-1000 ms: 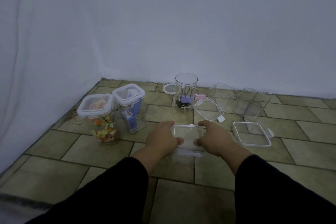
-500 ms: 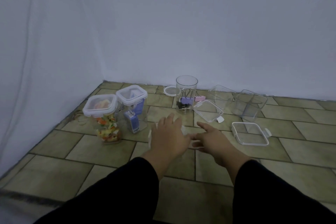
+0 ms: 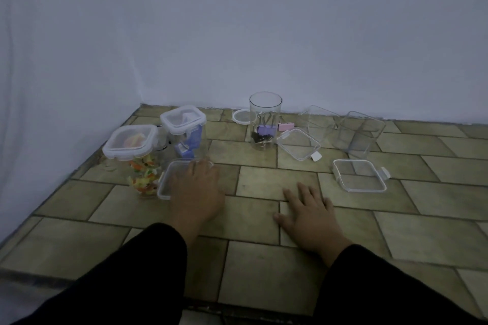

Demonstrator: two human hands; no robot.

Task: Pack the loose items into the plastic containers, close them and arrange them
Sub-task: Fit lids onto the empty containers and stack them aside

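Note:
My left hand (image 3: 196, 190) lies flat with straight fingers on top of a low clear container (image 3: 169, 179) on the tiled floor, next to a lidded container of colourful pieces (image 3: 141, 166). Behind that stands a lidded container with blue items (image 3: 184, 129). My right hand (image 3: 307, 212) rests open on the bare tiles and holds nothing. A round clear jar (image 3: 265, 121) with binder clips in it stands open at the back, with its round lid (image 3: 241, 116) and a pink clip (image 3: 286, 126) beside it.
Two loose square lids (image 3: 298, 144) (image 3: 359, 175) lie on the floor to the right. Two clear containers (image 3: 315, 120) (image 3: 360, 133) lie tipped near the back wall. White walls close off the left and the back.
My left hand has carried the low clear container leftward and set it beside the colourful container. My right hand has let go of it and dropped onto the tiles.

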